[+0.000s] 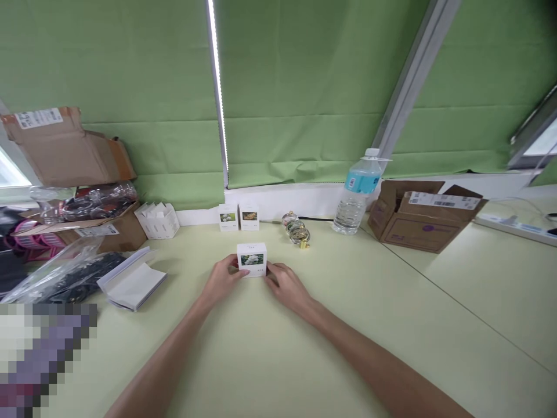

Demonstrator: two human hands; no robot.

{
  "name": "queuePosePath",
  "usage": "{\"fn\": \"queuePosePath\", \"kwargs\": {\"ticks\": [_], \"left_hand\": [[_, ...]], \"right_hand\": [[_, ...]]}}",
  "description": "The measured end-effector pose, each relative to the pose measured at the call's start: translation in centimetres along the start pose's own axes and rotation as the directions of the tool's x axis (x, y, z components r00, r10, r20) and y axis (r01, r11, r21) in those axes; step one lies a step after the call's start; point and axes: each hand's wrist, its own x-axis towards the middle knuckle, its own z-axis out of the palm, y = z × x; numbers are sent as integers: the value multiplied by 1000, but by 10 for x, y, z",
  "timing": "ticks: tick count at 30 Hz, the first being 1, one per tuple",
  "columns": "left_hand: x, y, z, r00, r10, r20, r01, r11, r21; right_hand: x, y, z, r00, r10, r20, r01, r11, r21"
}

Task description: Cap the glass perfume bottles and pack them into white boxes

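Pinching white box (pixel 252 260) between left hand (pixel 223 280) and right hand (pixel 289 284). Can't see inside; maybe light, stiff. Squeeze sides softly.

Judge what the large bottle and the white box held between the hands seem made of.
White box: probably cardboard with a smooth, matte finish; its straight edges and printed picture suggest it. Large bottle: likely clear, glossy plastic, given its see-through body and highlights.

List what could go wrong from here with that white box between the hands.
The white box sits between the left hand and the right hand; uneven pressure could tip it. Pushed forward, it might knock the yellow-flower box standing behind it. The right hand, sweeping forward, might disturb the shiny round items beyond it.
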Motion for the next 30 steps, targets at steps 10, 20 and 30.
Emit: {"fn": "queuePosePath", "kwargs": {"ticks": [10,20,30], "left_hand": [[52,-45,-31,992,-59,-114,72,991,109],[123,-78,-57,941,-166,-294,257,917,305],[135,-95,-38,904,-198,-378,368,811,455]], "right_hand": [[-3,2,11,996,-87,-31,79,977,-198],[0,3,11,995,-74,-62,61,981,-183],[4,3,13,995,-76,-68,63,981,-183]]}}
